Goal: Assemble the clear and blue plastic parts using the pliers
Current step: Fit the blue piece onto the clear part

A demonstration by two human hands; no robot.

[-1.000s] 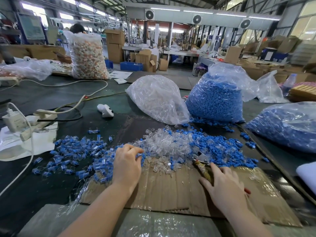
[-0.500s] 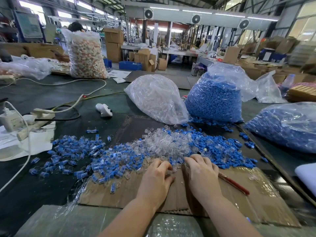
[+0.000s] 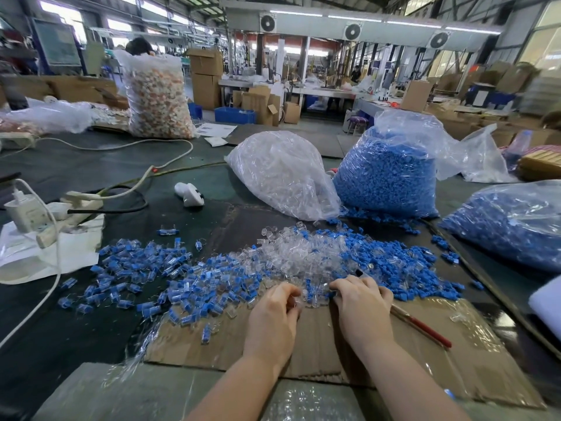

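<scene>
A wide factory hall is stretching away under a dark steel-trussed roof (image 3: 194, 4). Long white fluorescent tube lights (image 3: 355, 17) are glowing along a grey overhead duct (image 3: 394, 28) that is carrying three round black fans (image 3: 352, 31). Daylight is streaming through tall windows (image 3: 543, 41) on the right and a high row of panes (image 3: 60, 10) on the left. Brown cardboard boxes (image 3: 206, 77) are standing stacked beyond the dark green worktable (image 3: 76, 165). A blue plastic crate (image 3: 235, 115) is sitting on the grey concrete floor (image 3: 324, 124), near a long grey metal workbench (image 3: 321, 92).
</scene>
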